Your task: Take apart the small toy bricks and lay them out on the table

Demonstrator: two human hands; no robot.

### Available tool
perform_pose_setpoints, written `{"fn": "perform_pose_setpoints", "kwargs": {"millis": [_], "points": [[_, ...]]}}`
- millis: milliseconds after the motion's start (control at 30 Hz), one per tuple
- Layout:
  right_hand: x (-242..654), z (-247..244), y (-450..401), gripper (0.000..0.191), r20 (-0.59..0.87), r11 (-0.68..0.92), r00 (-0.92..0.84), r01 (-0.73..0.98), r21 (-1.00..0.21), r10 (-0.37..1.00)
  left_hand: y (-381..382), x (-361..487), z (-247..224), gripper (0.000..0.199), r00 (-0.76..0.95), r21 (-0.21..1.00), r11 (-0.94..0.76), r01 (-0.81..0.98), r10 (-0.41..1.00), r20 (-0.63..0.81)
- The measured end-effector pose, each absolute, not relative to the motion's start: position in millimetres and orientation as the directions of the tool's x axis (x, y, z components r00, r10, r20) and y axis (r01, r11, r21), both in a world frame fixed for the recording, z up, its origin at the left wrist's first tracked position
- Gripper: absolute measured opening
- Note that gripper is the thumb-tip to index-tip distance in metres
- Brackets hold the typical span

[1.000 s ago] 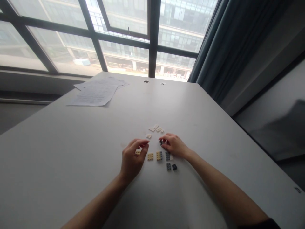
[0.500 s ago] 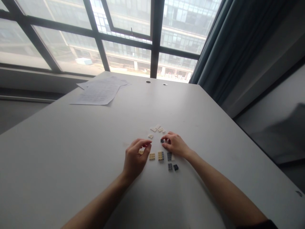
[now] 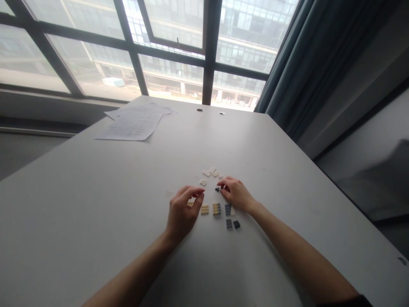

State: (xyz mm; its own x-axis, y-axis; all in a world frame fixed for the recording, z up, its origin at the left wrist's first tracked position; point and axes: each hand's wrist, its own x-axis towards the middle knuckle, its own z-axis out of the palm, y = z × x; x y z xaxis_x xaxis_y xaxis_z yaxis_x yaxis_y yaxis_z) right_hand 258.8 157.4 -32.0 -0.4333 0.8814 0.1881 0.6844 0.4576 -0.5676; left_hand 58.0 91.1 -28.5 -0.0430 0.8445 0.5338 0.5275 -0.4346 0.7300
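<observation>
Where a small black brick (image 3: 217, 189) lies, the right hand (image 3: 235, 192) has a slightly open grip.
The left hand (image 3: 183, 211) curls by tan bricks (image 3: 205, 209), fingertips apart.

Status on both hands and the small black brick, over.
Left hand open, partly hiding a tan brick. Right hand open, fingertips beside small black brick. White bricks just beyond.

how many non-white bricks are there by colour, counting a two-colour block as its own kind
black bricks: 2
grey bricks: 2
tan bricks: 2, one partly hidden by the left hand
tan-and-grey block: 1
total: 7 in sight
</observation>
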Motion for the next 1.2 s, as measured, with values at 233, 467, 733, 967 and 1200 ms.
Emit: {"fn": "perform_pose_setpoints", "kwargs": {"millis": [233, 467, 733, 967, 1200], "points": [[262.3, -32.3, 153.4, 0.018, 0.128, 0.270, -0.318, 0.453, -0.850, 0.939, 88.3, 60.5, -27.3, 0.010, 0.001, 0.706, -0.472, 0.528, 0.831, 0.556], [247.3, -7.5, 117.3, 0.026, -0.173, -0.298, -0.361, -0.327, -0.897, 0.917, 80.5, 67.1, -24.3, 0.019, 0.119, 0.588, -0.615, 0.525, 0.737, 0.665], [227.4, -5.5, 93.1, 0.029, -0.275, -0.432, -0.359, -0.497, -0.753, 0.892, 77.3, 72.2, -17.8, 0.018, 0.134, 0.513, -0.698, 0.500, 0.648, 0.750], [229.0, -5.9, 84.1, 0.025, -0.251, -0.406, -0.348, -0.510, -0.758, 0.904, 77.2, 72.2, -20.6, 0.022, 0.135, 0.541, -0.700, 0.467, 0.661, 0.738], [236.4, -8.8, 78.9, 0.024, -0.186, -0.297, -0.275, -0.447, -0.844, 0.943, 75.4, 71.8, -22.3, 0.024, 0.192, 0.417, -0.685, 0.598, 0.627, 0.755]]}}
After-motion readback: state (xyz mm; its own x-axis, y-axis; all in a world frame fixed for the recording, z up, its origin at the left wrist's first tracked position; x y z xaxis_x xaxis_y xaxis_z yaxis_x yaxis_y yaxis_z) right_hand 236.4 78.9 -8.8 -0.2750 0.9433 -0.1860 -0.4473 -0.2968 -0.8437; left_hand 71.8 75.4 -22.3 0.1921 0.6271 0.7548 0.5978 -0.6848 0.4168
